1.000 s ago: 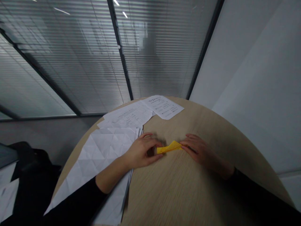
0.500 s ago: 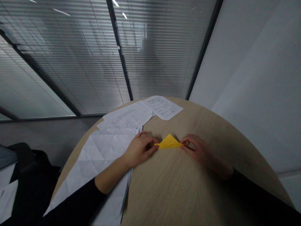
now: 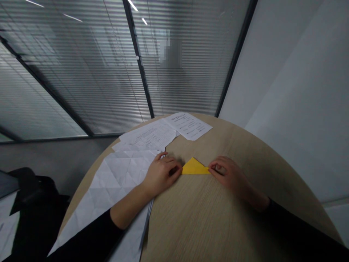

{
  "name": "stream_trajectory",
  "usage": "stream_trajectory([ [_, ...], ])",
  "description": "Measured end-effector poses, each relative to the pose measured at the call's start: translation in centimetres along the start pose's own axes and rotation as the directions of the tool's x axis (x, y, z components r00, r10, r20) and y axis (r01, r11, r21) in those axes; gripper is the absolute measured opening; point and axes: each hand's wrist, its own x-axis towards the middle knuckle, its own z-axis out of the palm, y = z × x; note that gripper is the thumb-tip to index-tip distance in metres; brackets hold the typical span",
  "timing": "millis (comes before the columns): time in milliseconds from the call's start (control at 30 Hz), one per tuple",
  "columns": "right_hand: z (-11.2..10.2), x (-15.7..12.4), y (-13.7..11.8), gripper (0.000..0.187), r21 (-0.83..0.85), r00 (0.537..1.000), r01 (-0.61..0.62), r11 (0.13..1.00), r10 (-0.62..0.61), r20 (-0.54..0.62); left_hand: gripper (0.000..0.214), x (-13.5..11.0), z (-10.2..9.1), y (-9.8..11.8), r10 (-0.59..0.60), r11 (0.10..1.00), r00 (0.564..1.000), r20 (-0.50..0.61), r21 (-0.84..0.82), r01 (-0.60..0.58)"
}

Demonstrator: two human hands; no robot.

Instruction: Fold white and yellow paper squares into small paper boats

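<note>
A small yellow paper [image 3: 194,167], folded into a flat triangle, lies on the round wooden table [image 3: 207,218]. My left hand [image 3: 160,173] pinches its left corner with curled fingers. My right hand [image 3: 228,174] pinches its right corner in the same way. Both hands rest on the tabletop, one on each side of the triangle.
A large white creased sheet [image 3: 114,182] lies under my left forearm, on top of other sheets. Printed pages [image 3: 188,124] lie at the table's far edge. A dark chair [image 3: 24,203] stands at lower left. Glass walls with blinds rise behind the table.
The yellow paper was a narrow raised strip between my fingers; it has opened out and come down flat as a triangle on the table. Both hands stayed at its ends.
</note>
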Motion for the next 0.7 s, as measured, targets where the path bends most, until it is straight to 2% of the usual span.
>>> stream_trajectory([
  [100, -0.1, -0.1, -0.2, 0.009, -0.091, 0.998, 0.063, 0.994, -0.062, 0.013, 0.015, 0.0, 0.0, 0.3, 0.032, 0.997, 0.999, -0.009, 0.075, -0.031],
  [267, -0.7, -0.2, -1.4, 0.014, -0.237, 0.971, 0.237, 0.942, -0.234, 0.041, 0.023, 0.0, -0.2, 0.5, 0.175, 0.961, 0.985, -0.006, 0.218, -0.169],
  [400, -1.1, -0.3, -2.0, 0.015, -0.22, 0.953, 0.303, 0.927, -0.293, 0.077, 0.022, -0.1, -0.3, 0.5, 0.273, 0.943, 0.962, 0.018, 0.193, -0.271],
  [533, -1.0, -0.3, -1.6, 0.016, -0.161, 0.951, 0.307, 0.938, -0.296, 0.087, 0.021, -0.1, -0.2, 0.3, 0.305, 0.942, 0.952, 0.027, 0.137, -0.305],
  [700, -0.8, -0.2, -0.9, 0.02, -0.126, 0.928, 0.37, 0.921, -0.359, 0.104, 0.025, 0.0, 0.0, -0.3, 0.371, 0.909, 0.929, 0.011, 0.203, -0.365],
])
